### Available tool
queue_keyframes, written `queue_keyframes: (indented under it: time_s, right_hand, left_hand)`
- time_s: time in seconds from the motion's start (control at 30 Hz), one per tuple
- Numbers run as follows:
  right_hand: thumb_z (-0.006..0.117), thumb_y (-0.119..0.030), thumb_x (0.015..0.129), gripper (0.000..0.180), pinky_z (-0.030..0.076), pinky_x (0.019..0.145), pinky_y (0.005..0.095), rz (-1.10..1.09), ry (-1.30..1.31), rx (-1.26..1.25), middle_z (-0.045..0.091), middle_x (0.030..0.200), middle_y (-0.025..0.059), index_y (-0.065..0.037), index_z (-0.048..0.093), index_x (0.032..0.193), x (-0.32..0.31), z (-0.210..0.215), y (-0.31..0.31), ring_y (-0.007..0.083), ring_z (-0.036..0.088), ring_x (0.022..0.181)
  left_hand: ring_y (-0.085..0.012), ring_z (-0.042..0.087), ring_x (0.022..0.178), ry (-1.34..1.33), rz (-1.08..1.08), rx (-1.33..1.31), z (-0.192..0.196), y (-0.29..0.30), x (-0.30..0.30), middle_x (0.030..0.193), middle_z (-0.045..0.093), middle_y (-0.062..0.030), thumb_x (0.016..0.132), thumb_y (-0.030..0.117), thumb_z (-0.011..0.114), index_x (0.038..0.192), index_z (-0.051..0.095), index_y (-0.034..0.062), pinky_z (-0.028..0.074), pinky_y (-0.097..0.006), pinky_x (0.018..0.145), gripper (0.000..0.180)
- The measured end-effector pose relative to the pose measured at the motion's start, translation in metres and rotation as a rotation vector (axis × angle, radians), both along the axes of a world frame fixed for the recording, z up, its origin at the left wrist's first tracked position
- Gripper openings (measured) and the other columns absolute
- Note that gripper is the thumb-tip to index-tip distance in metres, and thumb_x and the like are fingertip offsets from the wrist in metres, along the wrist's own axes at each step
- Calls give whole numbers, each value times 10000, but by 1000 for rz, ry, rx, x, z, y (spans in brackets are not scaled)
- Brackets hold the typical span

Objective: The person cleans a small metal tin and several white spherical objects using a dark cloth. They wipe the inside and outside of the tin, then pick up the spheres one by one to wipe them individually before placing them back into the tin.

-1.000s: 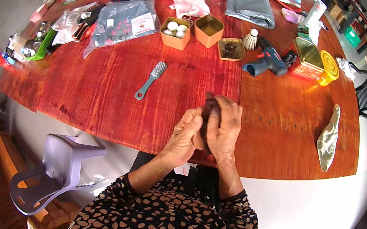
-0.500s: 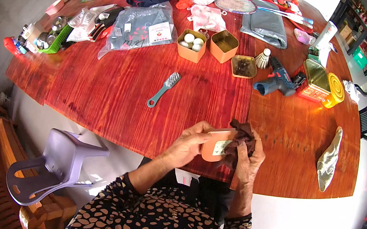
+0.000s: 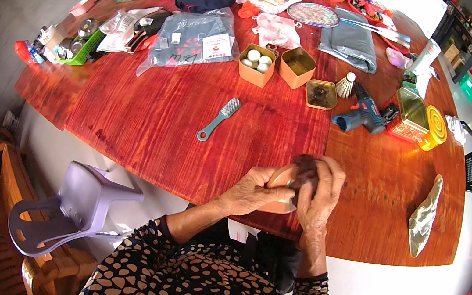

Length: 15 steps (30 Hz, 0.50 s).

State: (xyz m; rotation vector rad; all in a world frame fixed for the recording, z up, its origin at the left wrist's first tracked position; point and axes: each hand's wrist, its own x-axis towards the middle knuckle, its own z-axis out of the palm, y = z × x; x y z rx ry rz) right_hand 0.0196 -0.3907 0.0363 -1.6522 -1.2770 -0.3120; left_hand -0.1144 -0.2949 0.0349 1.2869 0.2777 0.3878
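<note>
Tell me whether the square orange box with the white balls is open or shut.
Open. The orange box on the table has no lid on it, and the white balls inside show from above.

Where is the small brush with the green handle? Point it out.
In the head view the brush lies flat on the red wooden table, left of centre. It is ahead and left of both hands, nearer the person than the orange box of white balls.

Both hands are meeting over the near edge of the table point(image 3: 146, 127), the left hand point(image 3: 250, 192) touching the right hand point(image 3: 320, 192), a small box point(image 3: 281, 182) lying between them. A brush point(image 3: 219, 119) is lying behind and to the left; a drill point(image 3: 362, 113) is resting behind them, with three open boxes point(image 3: 288, 69) sitting to its left
</note>
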Motion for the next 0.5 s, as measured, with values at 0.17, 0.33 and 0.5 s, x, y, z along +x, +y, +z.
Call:
queue_keyframes:
  time_s: [0.17, 0.33, 0.5]
  right_hand:
    - [492, -162, 951, 287, 441, 864, 382, -203, 518, 137, 541, 1061, 176, 58, 527, 1132, -10, -28, 7, 308, 549, 966]
    - [495, -204, 983, 243, 481, 702, 271, 107, 1265, 288, 619, 918, 27, 0, 565, 1096, -34, -22, 5, 122, 572, 782]
    - [492, -197, 983, 259, 493, 668, 261, 227, 1418, 202, 624, 931, 32, 0, 568, 1134, -62, -38, -7, 121, 575, 765]
  left_hand:
    - [-95, 570, 982, -152, 265, -269, -12, -16, 14, 1090, 617, -24, 930, 219, 605, 1239, 541, 23, 489, -272, 880, 372]
    - [-158, 605, 1014, -249, 410, -510, -16, -9, 21, 1085, 630, -63, 902, 237, 639, 1180, 549, 65, 528, -332, 880, 339]
    - [-140, 607, 984, -217, 539, -670, -15, 0, 26, 1086, 630, -26, 899, 258, 646, 1127, 555, 110, 513, -344, 866, 286]
